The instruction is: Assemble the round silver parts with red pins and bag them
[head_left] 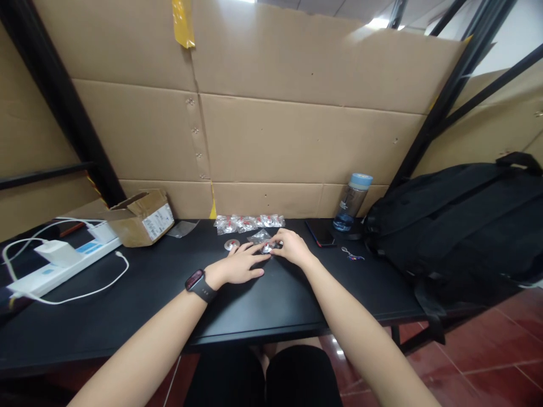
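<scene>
My left hand, with a dark watch on its wrist, lies over the black table with its fingers spread. Its fingertips reach the left side of a small round silvery disc with a red mark. From the right, my right hand pinches the edge of this disc between thumb and fingers. Another round disc lies flat just beyond my left hand. A clear plastic wrapper is behind the pinched disc. Further back, several similar discs in clear bags form a row.
On the left are an open cardboard box, a flat clear bag and a white power strip with cables. To the right are a phone, a water bottle, a keychain and a black backpack. Cardboard walls the back.
</scene>
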Available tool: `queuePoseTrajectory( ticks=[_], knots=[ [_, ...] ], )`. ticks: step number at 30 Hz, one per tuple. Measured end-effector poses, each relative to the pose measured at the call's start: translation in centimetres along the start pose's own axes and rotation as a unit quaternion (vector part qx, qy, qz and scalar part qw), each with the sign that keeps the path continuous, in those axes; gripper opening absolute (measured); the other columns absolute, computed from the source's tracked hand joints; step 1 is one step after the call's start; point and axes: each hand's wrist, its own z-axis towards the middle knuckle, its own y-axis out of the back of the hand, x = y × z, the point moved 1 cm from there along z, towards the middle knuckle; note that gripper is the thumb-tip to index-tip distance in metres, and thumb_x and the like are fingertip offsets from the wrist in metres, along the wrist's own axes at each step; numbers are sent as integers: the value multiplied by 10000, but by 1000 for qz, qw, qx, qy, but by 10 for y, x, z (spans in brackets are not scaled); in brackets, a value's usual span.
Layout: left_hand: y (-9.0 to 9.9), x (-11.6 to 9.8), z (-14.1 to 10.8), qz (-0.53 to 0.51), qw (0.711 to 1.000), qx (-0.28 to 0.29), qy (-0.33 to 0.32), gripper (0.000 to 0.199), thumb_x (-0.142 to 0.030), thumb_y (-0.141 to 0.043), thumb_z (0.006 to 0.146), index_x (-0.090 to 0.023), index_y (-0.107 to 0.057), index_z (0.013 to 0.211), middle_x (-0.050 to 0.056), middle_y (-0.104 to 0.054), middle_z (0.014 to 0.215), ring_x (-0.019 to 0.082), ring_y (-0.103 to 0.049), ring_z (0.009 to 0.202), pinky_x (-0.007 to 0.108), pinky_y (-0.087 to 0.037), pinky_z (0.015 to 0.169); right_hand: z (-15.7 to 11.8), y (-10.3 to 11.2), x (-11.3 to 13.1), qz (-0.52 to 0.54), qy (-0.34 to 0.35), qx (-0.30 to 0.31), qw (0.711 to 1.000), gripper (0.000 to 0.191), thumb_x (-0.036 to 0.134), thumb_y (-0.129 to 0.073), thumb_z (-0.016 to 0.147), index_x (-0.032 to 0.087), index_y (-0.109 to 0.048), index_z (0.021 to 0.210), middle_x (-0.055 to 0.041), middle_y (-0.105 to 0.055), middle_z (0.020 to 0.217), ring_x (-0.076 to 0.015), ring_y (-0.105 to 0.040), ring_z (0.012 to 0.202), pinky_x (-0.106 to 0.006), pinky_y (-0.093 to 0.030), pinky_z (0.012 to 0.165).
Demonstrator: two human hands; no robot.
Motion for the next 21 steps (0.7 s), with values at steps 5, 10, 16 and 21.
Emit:
queuePoseTrajectory(
  ticks=[5, 10, 16, 21],
  knots=[
    [1, 1, 0, 0, 1000, 4, 4, 549, -516, -533, 957, -431, -452, 1494, 22, -208, 1685, 441, -136, 1528, 766, -187, 1115, 0, -6, 8, 10, 1, -48, 999, 284, 251, -800, 782, 256, -624, 1005, 15, -625, 983, -155, -576, 877, -238, -386, 714],
    [5, 0, -1, 0, 1000, 11, -8, 511, -444, -593, 931, -495, -508, 1432, -4, -175, 1694, 441, -108, 1533, 766, -161, 1118, 3, -11, 13, -21, -2, -72, 997, 303, 293, -774, 810, 254, -592, 1048, -16, -625, 1079, -190, -584, 961, -266, -409, 752],
    [16, 0, -5, -5, 999, -16, -51, 389, -333, -660, 890, -497, -677, 1242, -49, -307, 1647, 422, -193, 1509, 725, -181, 1135, 7, -12, 15, -33, -37, -44, 998, 371, 403, -785, 801, 255, -616, 1097, -38, -657, 1081, -209, -626, 888, -284, -428, 727],
    [30, 5, -8, -66, 987, -122, -81, 348, -363, -757, 817, -356, -699, 1160, 25, -542, 1446, 319, -420, 1369, 527, -315, 1143, 4, 5, 3, 162, 44, 42, 985, 396, 428, -756, 826, 225, -648, 1149, -25, -676, 972, -159, -638, 775, -252, -476, 704]
  ],
)
